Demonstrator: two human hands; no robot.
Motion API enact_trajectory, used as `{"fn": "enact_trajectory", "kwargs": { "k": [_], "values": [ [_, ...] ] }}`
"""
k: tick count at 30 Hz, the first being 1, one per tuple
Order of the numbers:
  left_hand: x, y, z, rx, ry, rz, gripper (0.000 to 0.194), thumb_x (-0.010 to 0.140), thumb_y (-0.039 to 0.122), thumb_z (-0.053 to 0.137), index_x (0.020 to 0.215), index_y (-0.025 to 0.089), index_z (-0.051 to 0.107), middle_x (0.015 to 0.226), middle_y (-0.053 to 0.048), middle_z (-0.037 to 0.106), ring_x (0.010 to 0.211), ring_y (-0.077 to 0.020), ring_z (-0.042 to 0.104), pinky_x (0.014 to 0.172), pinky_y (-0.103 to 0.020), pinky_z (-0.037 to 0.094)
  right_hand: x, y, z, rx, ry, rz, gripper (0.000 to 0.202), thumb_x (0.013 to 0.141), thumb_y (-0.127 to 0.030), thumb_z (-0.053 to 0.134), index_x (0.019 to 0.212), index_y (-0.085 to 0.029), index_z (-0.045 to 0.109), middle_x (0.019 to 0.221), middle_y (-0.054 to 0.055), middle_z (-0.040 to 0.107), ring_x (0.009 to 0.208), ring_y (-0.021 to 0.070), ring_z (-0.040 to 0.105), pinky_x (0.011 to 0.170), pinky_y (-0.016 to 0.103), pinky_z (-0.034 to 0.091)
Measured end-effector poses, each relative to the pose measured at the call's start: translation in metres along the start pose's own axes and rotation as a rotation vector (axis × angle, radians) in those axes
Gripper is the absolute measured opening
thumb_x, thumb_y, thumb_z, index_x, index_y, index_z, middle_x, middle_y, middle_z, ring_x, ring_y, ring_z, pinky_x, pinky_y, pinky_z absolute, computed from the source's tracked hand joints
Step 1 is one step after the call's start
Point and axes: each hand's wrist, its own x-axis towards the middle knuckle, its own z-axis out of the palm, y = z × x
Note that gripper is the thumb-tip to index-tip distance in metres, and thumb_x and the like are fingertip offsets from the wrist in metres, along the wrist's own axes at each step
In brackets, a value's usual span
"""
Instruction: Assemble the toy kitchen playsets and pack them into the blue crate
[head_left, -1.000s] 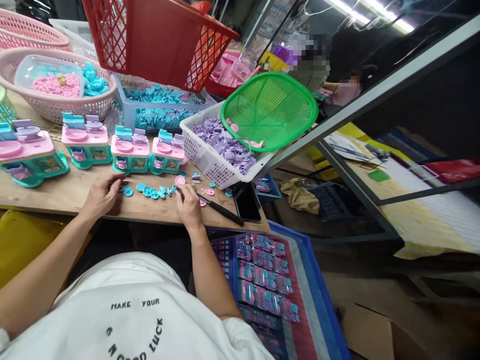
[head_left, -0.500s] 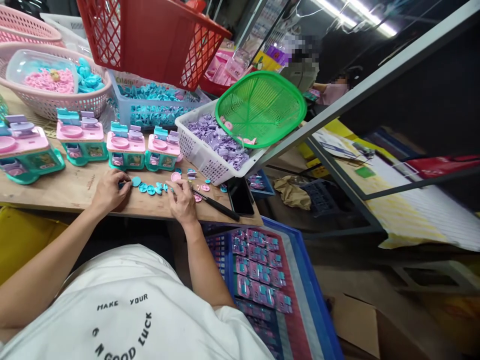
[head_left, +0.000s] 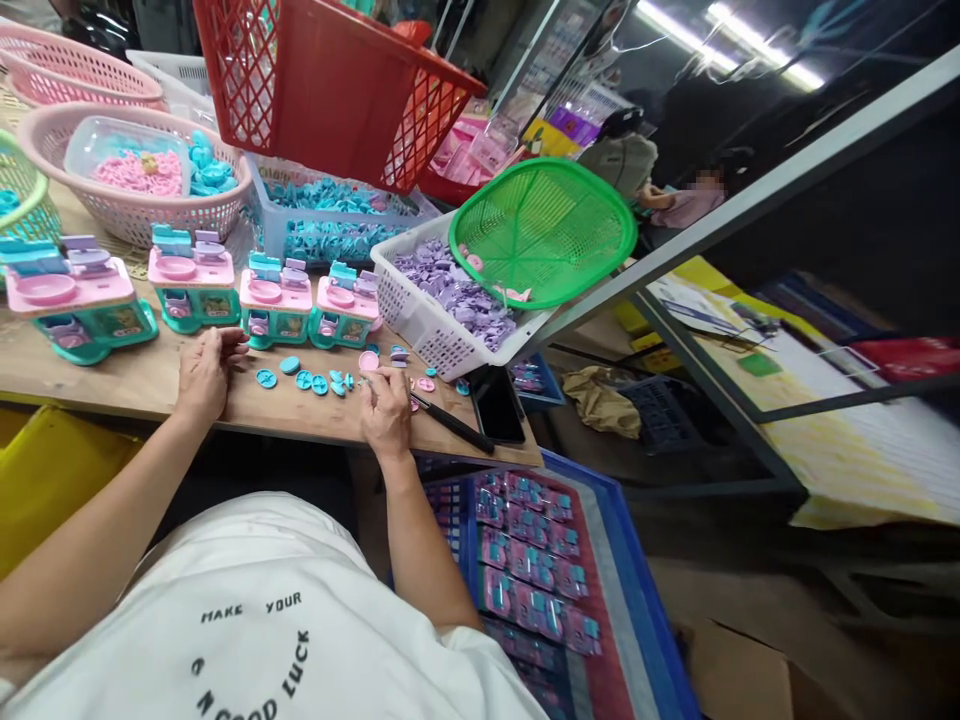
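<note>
My left hand (head_left: 201, 378) is over the wooden table just in front of a pink and teal toy kitchen (head_left: 193, 285), fingers stretched out and nothing visible in them. To its right, a row of small blue plastic discs (head_left: 304, 380) lies on the wood, with one blue disc (head_left: 266, 378) closest to the hand. Thumb and fingers of my right hand (head_left: 386, 412) are pinched together at the row's right end; whatever is between them is too small to make out. A pink disc (head_left: 368, 361) lies just beyond it. Beside that hand is a black-handled tool (head_left: 454, 425).
More toy kitchens (head_left: 277, 305) line the table. Behind stand a white basket of purple parts (head_left: 450, 295) with a green basket (head_left: 547, 235) tilted on it, a bin of blue parts (head_left: 330, 220) and a red basket (head_left: 330, 90). A phone (head_left: 499, 405) lies at the right edge. Co-workers sit beyond.
My left hand has drawn back to the left from the discs and its fingers have opened, leaving a blue disc on the table. The right hand stays pinched; the view has shifted slightly.
</note>
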Motion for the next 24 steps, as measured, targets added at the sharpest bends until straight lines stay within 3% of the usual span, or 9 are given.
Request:
{"fn": "enact_trajectory", "kwargs": {
  "k": [3,8,11,16,18,20,24],
  "values": [
    [-0.001,0.002,-0.002,0.007,-0.016,-0.001,0.054,0.088,0.07,0.057,0.093,0.017,0.067,0.097,-0.011,0.074,0.083,-0.0168,0.071,0.078,-0.028,0.059,0.003,0.001,0.0,-0.043,0.025,0.074,0.03,0.102,-0.018,0.051,0.111,-0.019,0.079,0.106,0.014,0.063,0.103,0.0278,0.056,0.1,0.045,0.048],
    [-0.011,0.007,0.0,0.384,-0.196,0.102,0.047,0.091,0.062,0.057,0.101,0.019,0.071,0.088,-0.006,0.072,0.078,-0.0187,0.068,0.073,-0.029,0.055,0.013,0.0,-0.004,-0.12,-0.085,0.004,0.019,0.098,-0.025,0.066,0.111,-0.024,0.08,0.113,0.011,0.068,0.109,0.0286,0.055,0.1,0.045,0.043],
    [-0.014,0.01,0.008,0.517,-0.284,0.259,0.036,0.093,0.051,0.055,0.099,0.019,0.07,0.09,-0.006,0.071,0.074,-0.018,0.066,0.07,-0.029,0.054,0.015,-0.001,-0.007,-0.139,-0.182,-0.014,0.022,0.096,-0.032,0.072,0.116,-0.026,0.078,0.117,0.009,0.07,0.114,0.0294,0.054,0.104,0.048,0.039],
    [-0.01,0.015,0.037,0.636,-0.471,0.588,0.027,0.096,0.041,0.053,0.096,0.02,0.07,0.102,-0.01,0.07,0.099,-0.0252,0.068,0.09,-0.039,0.057,0.02,-0.006,-0.009,-0.155,-0.267,-0.006,0.023,0.096,-0.035,0.074,0.117,-0.026,0.077,0.122,0.01,0.07,0.117,0.0296,0.055,0.104,0.048,0.038],
    [-0.008,0.018,0.051,0.661,-0.526,0.653,0.029,0.096,0.042,0.052,0.095,0.02,0.07,0.102,-0.012,0.071,0.102,-0.0271,0.068,0.093,-0.042,0.056,0.023,-0.008,-0.009,-0.15,-0.275,-0.013,0.018,0.096,-0.035,0.074,0.111,-0.025,0.078,0.118,0.009,0.072,0.116,0.0295,0.056,0.103,0.048,0.038],
    [-0.009,0.022,0.065,0.649,-0.555,0.598,0.033,0.095,0.046,0.053,0.097,0.019,0.072,0.101,-0.011,0.072,0.094,-0.0258,0.068,0.087,-0.04,0.057,0.026,-0.01,-0.01,-0.119,-0.235,-0.008,0.016,0.095,-0.034,0.074,0.107,-0.024,0.077,0.115,0.008,0.073,0.114,0.0288,0.058,0.103,0.047,0.041],
    [-0.005,0.037,0.095,0.458,-0.647,0.204,0.048,0.09,0.063,0.06,0.097,0.017,0.073,0.083,-0.007,0.073,0.067,-0.0196,0.064,0.063,-0.031,0.052,0.042,-0.011,-0.015,0.038,-0.044,-0.008,0.016,0.098,-0.032,0.069,0.108,-0.02,0.073,0.112,0.01,0.072,0.111,0.0247,0.062,0.102,0.039,0.046]
  ]
}}
